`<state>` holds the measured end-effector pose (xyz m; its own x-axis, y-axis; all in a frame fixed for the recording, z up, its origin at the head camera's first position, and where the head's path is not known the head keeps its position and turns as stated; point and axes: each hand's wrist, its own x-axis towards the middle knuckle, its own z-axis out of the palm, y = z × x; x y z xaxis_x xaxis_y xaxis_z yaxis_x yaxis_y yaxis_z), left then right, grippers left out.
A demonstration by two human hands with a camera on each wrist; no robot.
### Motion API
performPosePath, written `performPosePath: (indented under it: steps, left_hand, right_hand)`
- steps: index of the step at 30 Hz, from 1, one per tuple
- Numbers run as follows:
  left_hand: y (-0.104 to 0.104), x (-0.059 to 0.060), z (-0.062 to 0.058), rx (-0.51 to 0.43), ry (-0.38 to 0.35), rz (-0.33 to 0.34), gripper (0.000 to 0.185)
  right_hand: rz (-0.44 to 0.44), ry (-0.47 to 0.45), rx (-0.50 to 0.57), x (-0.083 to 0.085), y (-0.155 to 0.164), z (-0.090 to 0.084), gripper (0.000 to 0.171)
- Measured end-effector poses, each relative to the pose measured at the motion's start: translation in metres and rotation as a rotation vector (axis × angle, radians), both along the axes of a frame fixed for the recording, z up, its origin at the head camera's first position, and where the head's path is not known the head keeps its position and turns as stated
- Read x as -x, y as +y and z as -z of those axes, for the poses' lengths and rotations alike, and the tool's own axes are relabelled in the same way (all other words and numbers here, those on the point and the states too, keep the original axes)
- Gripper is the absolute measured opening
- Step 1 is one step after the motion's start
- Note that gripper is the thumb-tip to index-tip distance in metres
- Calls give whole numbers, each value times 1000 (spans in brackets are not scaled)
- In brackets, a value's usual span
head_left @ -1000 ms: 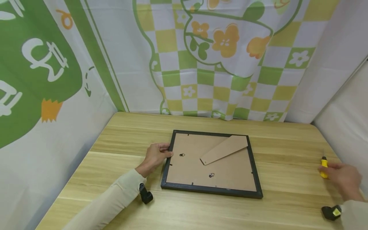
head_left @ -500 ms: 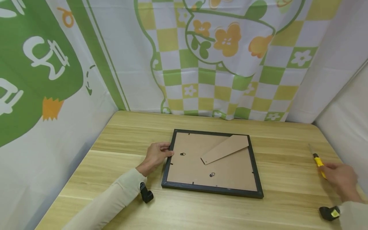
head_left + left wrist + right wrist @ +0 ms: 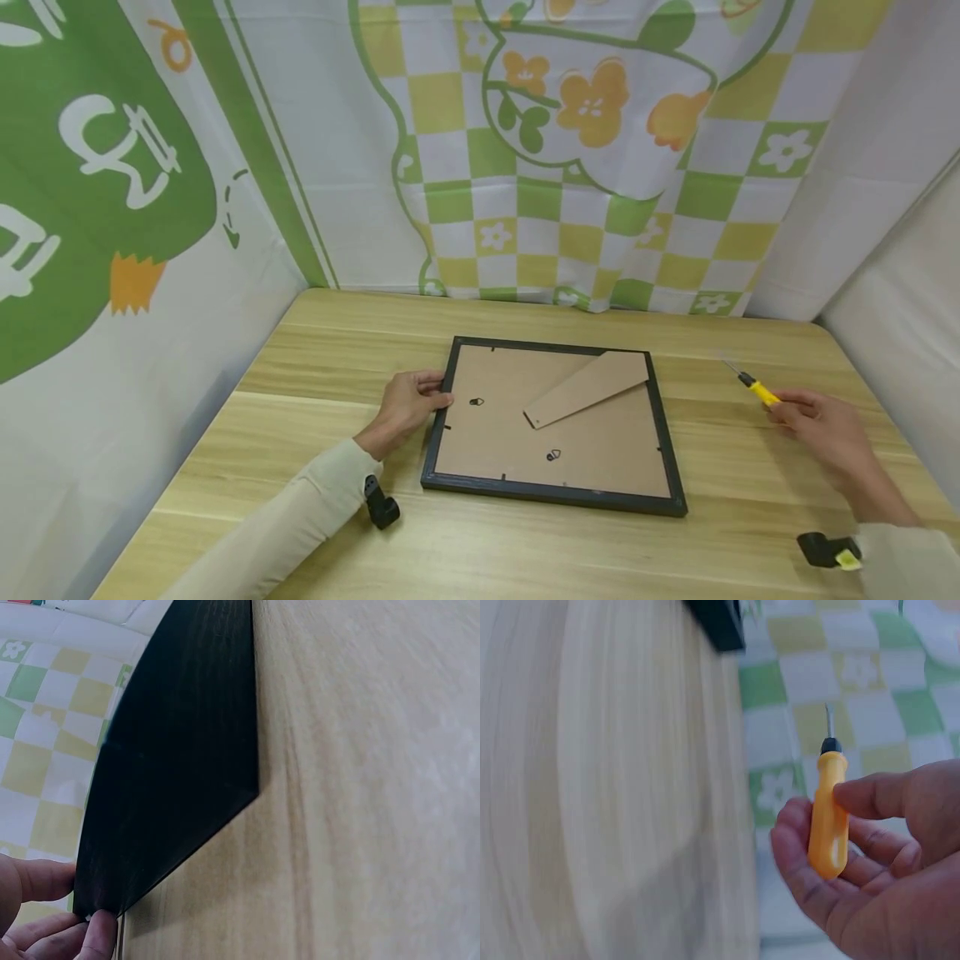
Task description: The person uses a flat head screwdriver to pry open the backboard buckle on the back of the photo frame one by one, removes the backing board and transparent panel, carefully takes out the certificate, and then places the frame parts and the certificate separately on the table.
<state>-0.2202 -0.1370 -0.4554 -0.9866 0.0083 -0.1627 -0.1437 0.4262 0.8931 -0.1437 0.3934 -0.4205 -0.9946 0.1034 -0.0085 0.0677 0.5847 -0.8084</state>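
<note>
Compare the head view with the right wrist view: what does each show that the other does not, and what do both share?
Only the head view shows the left hand gripping the left edge of the picture frame, which lies face down with its brown backing board and folded stand up.

Only the right wrist view shows how the fingers curl round the handle.

Both show the right hand holding the yellow-handled screwdriver, the wooden table and the checked cloth.
</note>
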Motion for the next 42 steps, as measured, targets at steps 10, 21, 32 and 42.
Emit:
performPosePath:
  steps: [10, 21, 32, 42]
  left_hand:
    - [0, -1, 0, 4, 4, 1, 45]
    - [0, -1, -1, 7, 3, -5, 45]
    - [-1, -1, 0, -2, 14, 19, 46]
    - [-1, -2, -2, 30, 25, 46, 48]
  right_hand:
    - [-194, 49, 224, 7, -48, -17, 36]
    - [-243, -34, 178, 13, -89, -20, 41]
    - [-261, -186, 138, 19, -135, -11, 36]
    - [-377, -19, -127, 22, -180, -1, 20]
